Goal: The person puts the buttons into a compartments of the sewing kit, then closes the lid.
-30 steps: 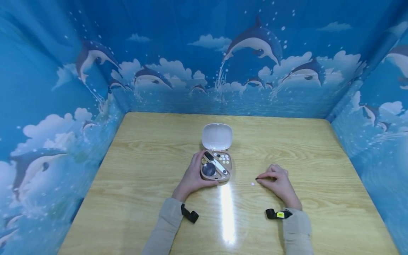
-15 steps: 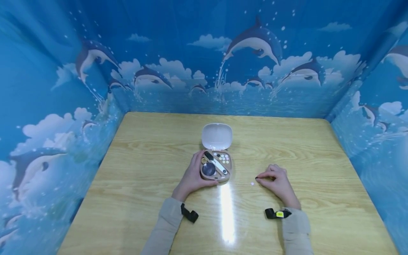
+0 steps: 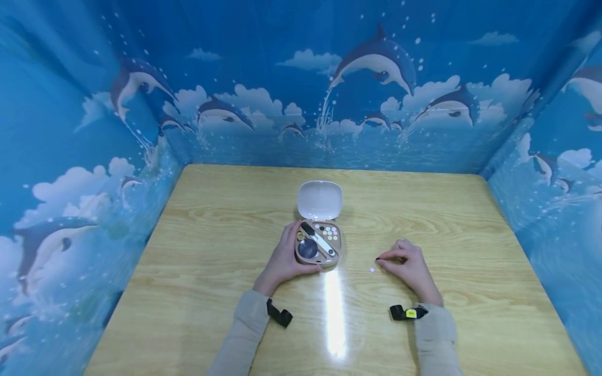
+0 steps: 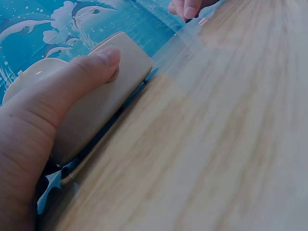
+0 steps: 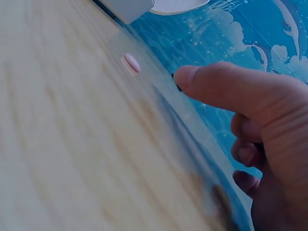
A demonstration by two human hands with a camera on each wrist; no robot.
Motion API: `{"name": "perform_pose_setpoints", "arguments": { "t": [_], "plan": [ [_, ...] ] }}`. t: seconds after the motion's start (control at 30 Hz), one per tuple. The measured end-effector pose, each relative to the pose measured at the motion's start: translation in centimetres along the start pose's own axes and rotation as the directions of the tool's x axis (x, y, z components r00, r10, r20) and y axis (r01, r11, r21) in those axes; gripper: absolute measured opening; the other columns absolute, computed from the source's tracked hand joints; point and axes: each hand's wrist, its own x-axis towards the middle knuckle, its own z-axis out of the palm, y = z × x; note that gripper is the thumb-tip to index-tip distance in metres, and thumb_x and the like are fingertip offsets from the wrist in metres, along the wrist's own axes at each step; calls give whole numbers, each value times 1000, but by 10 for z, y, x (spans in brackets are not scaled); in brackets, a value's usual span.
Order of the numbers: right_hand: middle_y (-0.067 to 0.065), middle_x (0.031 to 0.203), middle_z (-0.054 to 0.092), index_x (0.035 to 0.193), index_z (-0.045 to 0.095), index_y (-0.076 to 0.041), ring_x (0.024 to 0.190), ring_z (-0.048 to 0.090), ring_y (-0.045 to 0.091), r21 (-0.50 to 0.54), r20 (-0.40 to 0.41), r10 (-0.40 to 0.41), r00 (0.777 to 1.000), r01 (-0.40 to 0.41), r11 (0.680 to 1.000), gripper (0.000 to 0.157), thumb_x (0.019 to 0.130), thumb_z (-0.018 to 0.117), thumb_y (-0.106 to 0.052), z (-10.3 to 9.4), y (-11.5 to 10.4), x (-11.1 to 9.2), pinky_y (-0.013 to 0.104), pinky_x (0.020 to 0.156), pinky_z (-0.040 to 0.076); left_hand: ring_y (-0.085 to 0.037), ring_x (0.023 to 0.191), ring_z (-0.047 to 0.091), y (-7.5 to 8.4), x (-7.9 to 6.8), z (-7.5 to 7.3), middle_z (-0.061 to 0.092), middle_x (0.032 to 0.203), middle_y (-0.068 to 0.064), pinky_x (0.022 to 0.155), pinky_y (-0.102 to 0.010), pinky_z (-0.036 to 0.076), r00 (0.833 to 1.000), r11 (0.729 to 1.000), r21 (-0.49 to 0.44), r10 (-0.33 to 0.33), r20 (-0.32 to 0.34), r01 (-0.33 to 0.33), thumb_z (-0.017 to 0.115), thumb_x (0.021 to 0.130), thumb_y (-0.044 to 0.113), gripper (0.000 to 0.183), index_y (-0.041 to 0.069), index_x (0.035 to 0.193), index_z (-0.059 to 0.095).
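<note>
My left hand grips the left side of an open sewing kit box, thumb along its front wall. Its white lid stands tipped back. In the box lie a white tool with a black end, a dark round disc, a small gold ring-like piece and several small buttons. To the right, my right hand pinches a small black button between thumb and forefinger, mostly hidden by the thumb. Just left of these fingertips a pale pink button lies on the table.
The wood-grain table carries a bright strip of reflected light in front of the box. Blue dolphin-print curtains enclose its back and both sides. Each wrist wears a black camera band.
My right hand has shifted very slightly left and forward, with the black button still pinched. The left hand and the box have stayed in place.
</note>
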Motion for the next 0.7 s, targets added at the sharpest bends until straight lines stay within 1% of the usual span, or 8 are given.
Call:
{"name": "perform_pose_setpoints", "arguments": {
  "t": [0.1, 0.23, 0.4, 0.47, 0.57, 0.7],
  "plan": [
    [11, 62, 46, 76, 77, -1, 63, 38, 23, -3, 10, 16, 1000, -16, 1000, 18, 66, 85, 11, -3, -16, 6, 25, 58, 29, -22, 140, 35, 0, 0, 0, 29, 155, 1, 114, -46, 33, 1000, 1000, -1, -3, 0, 3, 94, 53, 55, 133, 20, 158, 20],
    [12, 63, 47, 77, 77, -2, 64, 39, 22, -13, 21, 8, 1000, -8, 1000, 17, 67, 85, 10, -4, -24, 12, 25, 58, 30, -22, 140, 35, 1, 0, -1, 28, 155, 1, 115, -45, 32, 1000, 1000, 0, -7, 4, 7, 94, 54, 55, 133, 18, 158, 20],
    [3, 68, 48, 81, 80, -13, 69, 39, 16, -24, 52, 79, 996, -78, 997, 17, 72, 85, 1, 1, 0, 15, 25, 61, 31, -23, 141, 35, 2, 1, -2, 28, 156, 0, 115, -46, 32, 1000, 1000, 1, -9, 6, 9, 94, 54, 55, 134, 16, 158, 19],
    [0, 70, 47, 82, 80, -17, 70, 38, 14, -33, 62, 96, 993, -94, 995, 18, 74, 85, -3, 3, 8, 17, 26, 62, 31, -23, 140, 35, 2, 1, -2, 28, 155, 0, 115, -46, 32, 1000, 1000, 1, -7, 3, 7, 94, 53, 55, 134, 16, 158, 20],
    [0, 70, 48, 82, 80, -18, 71, 39, 14, -26, 68, 87, 994, -86, 996, 18, 74, 85, -2, 5, 4, 23, 27, 63, 31, -24, 140, 36, 2, 1, -2, 29, 155, 0, 114, -46, 33, 1000, 1000, 3, -2, -2, 2, 94, 53, 55, 134, 15, 158, 21],
    [-1, 71, 48, 82, 80, -19, 72, 39, 14, -10, 77, 106, 991, -106, 994, 17, 75, 85, -4, 8, -4, 33, 28, 64, 31, -24, 140, 36, 2, 0, -2, 30, 155, 0, 114, -47, 33, 1000, 1000, 4, 0, -4, 0, 94, 53, 55, 134, 15, 158, 21]
  ]
}}
